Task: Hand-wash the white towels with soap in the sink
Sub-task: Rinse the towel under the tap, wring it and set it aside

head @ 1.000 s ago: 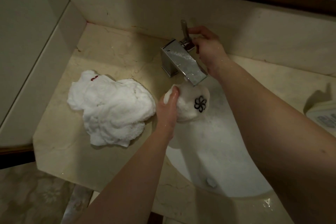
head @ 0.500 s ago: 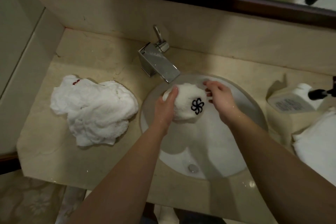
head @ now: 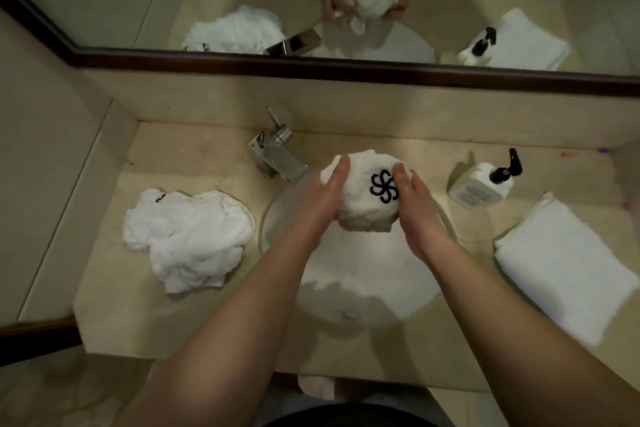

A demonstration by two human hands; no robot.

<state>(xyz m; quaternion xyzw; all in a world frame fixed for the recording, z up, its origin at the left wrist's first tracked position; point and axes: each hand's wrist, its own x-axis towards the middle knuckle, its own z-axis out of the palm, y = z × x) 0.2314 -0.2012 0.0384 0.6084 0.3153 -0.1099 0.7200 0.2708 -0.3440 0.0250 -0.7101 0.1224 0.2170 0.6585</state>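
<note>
The right hand has left the tap lever and joined the left hand; both now clench the balled towel over the sink (rinsing looks finished, wringing likely follows). A crumpled towel waits at the tabletop's left edge.

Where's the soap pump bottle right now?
In the head view, the soap pump bottle lies on its side on the counter right of the sink, just behind the folded towel.
</note>
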